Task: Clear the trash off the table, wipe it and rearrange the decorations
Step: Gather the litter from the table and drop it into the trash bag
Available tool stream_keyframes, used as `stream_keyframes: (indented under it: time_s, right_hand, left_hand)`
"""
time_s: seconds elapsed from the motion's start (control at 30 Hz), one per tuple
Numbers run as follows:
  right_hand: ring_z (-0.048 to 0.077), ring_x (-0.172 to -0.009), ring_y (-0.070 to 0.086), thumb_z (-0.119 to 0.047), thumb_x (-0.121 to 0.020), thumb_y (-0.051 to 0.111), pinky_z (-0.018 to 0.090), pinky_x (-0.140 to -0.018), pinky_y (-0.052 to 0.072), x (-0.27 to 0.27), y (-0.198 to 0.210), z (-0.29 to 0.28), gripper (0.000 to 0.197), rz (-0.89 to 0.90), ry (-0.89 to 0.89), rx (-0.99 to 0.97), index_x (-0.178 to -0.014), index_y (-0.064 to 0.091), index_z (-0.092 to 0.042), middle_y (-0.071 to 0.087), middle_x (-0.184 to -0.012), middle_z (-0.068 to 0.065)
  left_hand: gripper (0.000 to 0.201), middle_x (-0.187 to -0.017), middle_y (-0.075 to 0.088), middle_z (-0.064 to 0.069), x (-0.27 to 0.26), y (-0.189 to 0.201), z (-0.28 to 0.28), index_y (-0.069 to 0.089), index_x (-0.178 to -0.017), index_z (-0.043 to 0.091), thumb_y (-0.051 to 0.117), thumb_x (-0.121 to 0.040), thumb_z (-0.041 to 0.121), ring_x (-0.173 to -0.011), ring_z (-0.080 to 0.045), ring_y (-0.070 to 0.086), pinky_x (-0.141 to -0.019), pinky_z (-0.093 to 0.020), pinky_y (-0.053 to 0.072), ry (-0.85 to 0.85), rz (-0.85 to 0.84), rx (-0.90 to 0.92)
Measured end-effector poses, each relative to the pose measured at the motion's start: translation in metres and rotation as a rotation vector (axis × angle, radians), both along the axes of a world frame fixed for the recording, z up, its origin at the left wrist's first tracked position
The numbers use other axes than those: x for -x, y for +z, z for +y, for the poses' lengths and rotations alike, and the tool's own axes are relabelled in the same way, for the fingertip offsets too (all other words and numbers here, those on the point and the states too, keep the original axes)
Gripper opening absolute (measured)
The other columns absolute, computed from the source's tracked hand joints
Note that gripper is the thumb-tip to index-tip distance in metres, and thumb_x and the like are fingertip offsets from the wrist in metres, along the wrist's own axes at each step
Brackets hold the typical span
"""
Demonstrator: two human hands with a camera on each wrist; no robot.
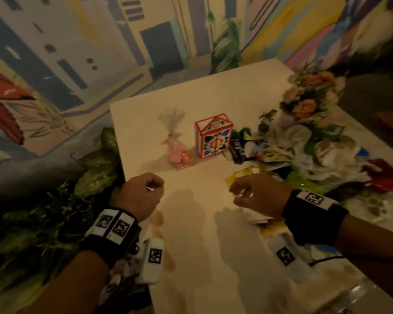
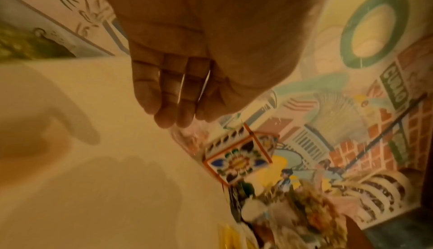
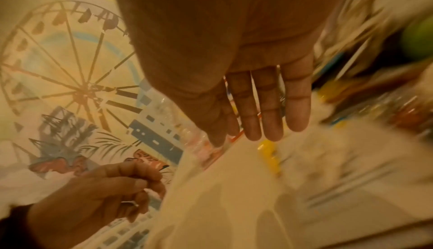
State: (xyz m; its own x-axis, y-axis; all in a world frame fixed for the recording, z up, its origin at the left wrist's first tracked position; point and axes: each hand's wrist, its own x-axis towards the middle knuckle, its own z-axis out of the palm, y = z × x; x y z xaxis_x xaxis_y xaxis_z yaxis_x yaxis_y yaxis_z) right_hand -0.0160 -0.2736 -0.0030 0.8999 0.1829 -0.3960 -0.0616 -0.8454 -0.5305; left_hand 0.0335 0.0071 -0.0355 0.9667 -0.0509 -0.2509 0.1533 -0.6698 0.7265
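Observation:
Both hands hover low over the white table (image 1: 191, 98). My left hand (image 1: 153, 189) is curled near the table's left edge, its thumb and forefinger pinching a small white scrap (image 1: 150, 189); the right wrist view shows this left hand (image 3: 150, 180) curled too. My right hand (image 1: 236, 196) is empty, and its fingers (image 3: 271, 119) hang straight beside a yellow wrapper (image 1: 241, 177). A heap of crumpled wrappers and tissues (image 1: 304, 155) covers the table's right side. A tile-patterned box (image 1: 213, 137) and a pink cellophane candy bag (image 1: 175, 150) stand mid-table.
A peach flower bouquet (image 1: 311, 98) rises behind the heap, and a red wrapper (image 1: 381, 175) lies at its right. Brownish stains (image 1: 163, 223) mark the table near my left wrist. Leafy plants (image 1: 95, 168) crowd the left edge. Painted walls enclose the corner.

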Motion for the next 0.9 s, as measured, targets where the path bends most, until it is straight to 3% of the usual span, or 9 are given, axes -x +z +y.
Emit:
stream_keyframes:
  time_s: [0.13, 0.3, 0.47, 0.63, 0.73, 0.8, 0.9]
  right_hand:
    - [0.016, -0.114, 0.055, -0.028, -0.088, 0.062, 0.019, -0.085, 0.039, 0.005, 0.003, -0.075, 0.041, 0.091, -0.015, 0.138, -0.127, 0.055, -0.02, 0.051, -0.133, -0.01]
    - [0.021, -0.121, 0.049, -0.036, -0.086, 0.064, 0.031, -0.097, 0.043, 0.022, -0.002, -0.13, 0.051, 0.176, -0.045, 0.24, -0.133, 0.048, -0.024, 0.047, -0.138, 0.0]
    - [0.021, -0.12, 0.043, -0.035, -0.078, 0.071, 0.032, -0.094, 0.042, 0.049, -0.019, -0.152, 0.057, 0.122, 0.021, 0.222, -0.129, 0.046, -0.029, 0.042, -0.131, -0.001]
    - [0.023, -0.126, 0.034, -0.037, -0.079, 0.07, 0.036, -0.097, 0.043, 0.067, -0.03, -0.144, 0.076, 0.129, 0.143, 0.278, -0.142, 0.028, -0.028, 0.028, -0.14, -0.001]
    - [0.027, -0.133, 0.026, -0.044, -0.075, 0.071, 0.038, -0.098, 0.043, 0.077, -0.038, -0.137, 0.093, 0.16, 0.169, 0.319, -0.145, 0.011, -0.033, 0.016, -0.148, -0.003]
    - [0.028, -0.137, 0.021, -0.045, -0.073, 0.073, 0.041, -0.1, 0.042, 0.081, -0.042, -0.135, 0.105, 0.182, 0.169, 0.321, -0.146, -0.002, -0.038, 0.009, -0.151, -0.003]
    - [0.031, -0.135, 0.021, -0.035, -0.076, 0.073, 0.04, -0.091, 0.046, 0.084, -0.047, -0.132, 0.106, 0.158, 0.186, 0.326, -0.142, -0.009, -0.047, 0.007, -0.151, 0.002]
  left_hand:
    - [0.015, -0.091, 0.068, -0.002, 0.0, -0.009, -0.073, 0.065, -0.093, 0.02, 0.068, -0.079, 0.014, -0.086, -0.026, 0.065, -0.083, -0.04, 0.054, -0.101, 0.081, -0.059]
    - [0.048, -0.116, 0.057, -0.003, 0.001, -0.02, -0.15, 0.054, -0.121, 0.02, 0.073, -0.078, 0.028, -0.102, -0.022, 0.057, -0.079, -0.025, 0.041, -0.244, 0.187, -0.216]
    - [0.097, -0.122, 0.033, -0.006, 0.003, -0.029, -0.191, 0.031, -0.136, 0.031, 0.077, -0.056, 0.06, -0.107, -0.031, 0.049, -0.088, -0.037, 0.046, -0.42, 0.193, -0.366]
    - [0.126, -0.137, 0.017, -0.002, 0.017, -0.029, -0.22, 0.013, -0.14, 0.046, 0.058, -0.031, 0.091, -0.119, -0.036, 0.044, -0.096, -0.051, 0.046, -0.452, 0.216, -0.507]
    - [0.124, -0.15, 0.002, -0.001, 0.032, -0.032, -0.233, 0.007, -0.142, 0.047, 0.056, -0.037, 0.092, -0.129, -0.043, 0.032, -0.1, -0.054, 0.04, -0.493, 0.219, -0.599]
    - [0.117, -0.152, -0.005, -0.002, 0.036, -0.033, -0.238, 0.003, -0.143, 0.045, 0.063, -0.05, 0.082, -0.133, -0.044, 0.025, -0.102, -0.052, 0.038, -0.485, 0.218, -0.628]
    - [0.118, -0.15, -0.005, -0.004, 0.032, -0.033, -0.242, -0.006, -0.143, 0.044, 0.073, -0.058, 0.063, -0.129, -0.044, 0.029, -0.095, -0.048, 0.043, -0.457, 0.208, -0.645]
